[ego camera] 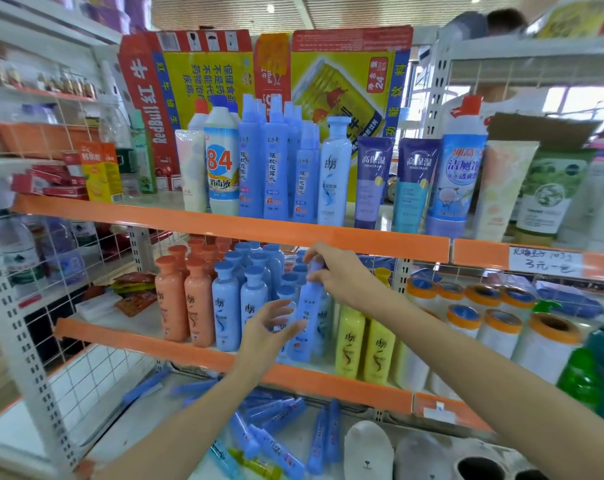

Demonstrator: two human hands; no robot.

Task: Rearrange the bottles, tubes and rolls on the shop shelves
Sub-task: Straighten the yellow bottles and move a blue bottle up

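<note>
Middle shelf (328,384), and the action is right at its front edge! The person's right hand (342,275) is clamped round the neck of a slim blue spray bottle (305,320), fingers wrapped just under the cap, the bottle upright and hanging in front of the rows of round-capped blue bottles (226,306). The left hand (266,327) comes in from below with fingers spread and loose, palm toward the bottle's lower body, close beside it, though whether it actually touches is hard to say through the blur. So that hand is holding nothing, the right one carries the load.

Which step is this? It reads as one bottle in transit: either being slotted among the blue bottles here or lifted away from them, and the picture alone cannot settle which. Worth noting, its tall slim twins (276,161) stand grouped on the top shelf (293,233), and more lie scattered on the bottom shelf (276,441), so a sorting job looks well short of finished.

What does the next move call for? A steady vertical carry, since the grip is high on the neck and the base can swing. The orange bottles (186,299) to the left and yellow bottles (362,344) to the right crowd the gap, so the left hand will probably need to guide the base clear of its neighbours
</note>
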